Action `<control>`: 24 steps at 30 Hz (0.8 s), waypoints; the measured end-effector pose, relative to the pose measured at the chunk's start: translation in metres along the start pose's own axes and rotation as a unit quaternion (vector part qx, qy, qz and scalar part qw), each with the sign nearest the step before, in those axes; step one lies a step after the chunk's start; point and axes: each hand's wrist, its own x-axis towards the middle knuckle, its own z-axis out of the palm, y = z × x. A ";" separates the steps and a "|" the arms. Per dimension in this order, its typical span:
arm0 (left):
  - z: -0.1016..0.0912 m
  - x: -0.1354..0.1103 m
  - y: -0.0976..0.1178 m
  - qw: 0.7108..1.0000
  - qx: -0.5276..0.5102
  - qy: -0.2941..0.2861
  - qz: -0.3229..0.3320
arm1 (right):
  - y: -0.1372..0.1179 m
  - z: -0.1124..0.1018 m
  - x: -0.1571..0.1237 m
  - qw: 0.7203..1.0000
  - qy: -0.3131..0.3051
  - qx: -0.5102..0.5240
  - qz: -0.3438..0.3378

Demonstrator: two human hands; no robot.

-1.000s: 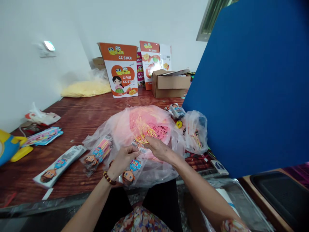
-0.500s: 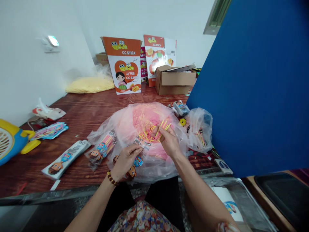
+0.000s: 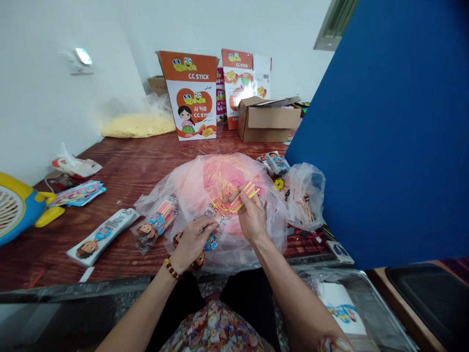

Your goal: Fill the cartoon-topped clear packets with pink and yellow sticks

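A large clear plastic bag (image 3: 188,178) lies on the table in front of me, its top open over a heap of thin pink and yellow sticks (image 3: 223,177). My right hand (image 3: 252,218) is closed around several yellow and pink sticks (image 3: 249,189), held just above the heap. Pinched in my left hand (image 3: 196,239) is the edge of a small printed packet (image 3: 210,243) with a cartoon child on it; the hand covers part of it. Left of the bag lies a clear packet filled with pink sticks (image 3: 157,219).
A stack of flat printed packets (image 3: 104,237) lies at left, near a blue and yellow fan (image 3: 22,210). Printed cartons (image 3: 196,98) and an open brown box (image 3: 269,122) stand behind. On the right are a small plastic bag (image 3: 306,195) and a tall blue panel (image 3: 384,146).
My right hand has turned slightly, and the sticks in it lie more evenly together. My left hand stays at the packet. The whole view has shifted a little.
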 end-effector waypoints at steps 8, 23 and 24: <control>0.006 0.000 0.001 1.000 -0.021 0.008 0.014 | 0.004 0.009 -0.006 1.000 0.004 0.017 -0.004; 0.017 0.001 0.001 0.999 -0.047 0.012 -0.019 | 0.013 0.005 -0.008 0.994 0.108 -0.023 -0.016; 0.018 0.001 0.002 0.998 -0.059 0.016 -0.030 | 0.016 0.005 -0.009 0.993 0.115 -0.037 -0.010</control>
